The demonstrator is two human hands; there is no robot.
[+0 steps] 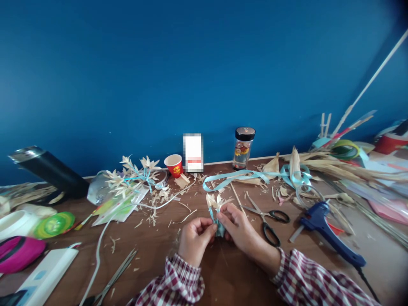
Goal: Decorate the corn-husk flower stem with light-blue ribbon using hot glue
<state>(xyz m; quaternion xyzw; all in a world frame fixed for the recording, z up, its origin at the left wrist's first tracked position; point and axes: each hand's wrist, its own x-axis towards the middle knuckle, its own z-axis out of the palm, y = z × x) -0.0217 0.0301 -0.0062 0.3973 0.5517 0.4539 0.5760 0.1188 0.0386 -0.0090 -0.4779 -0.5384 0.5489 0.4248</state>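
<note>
My left hand and my right hand meet over the front middle of the table, both closed in a pinch. Between them stands a small bunch of cream husk flowers, its stems wrapped in light blue ribbon. The left thumb and fingers press the ribbon side; the right fingers hold the other side, just under the petals. Part of the wrapping is hidden behind the fingers. Right of my hands lie black-handled scissors, partly spread. Beyond the bunch, a loose blue ribbon loops across the table.
Husk flowers with blue stems rest at the back left near a red paper cup. A lidded glass jar stands by the wall. On the right lie a blue glue gun and dried husks; a second scissors lies front left.
</note>
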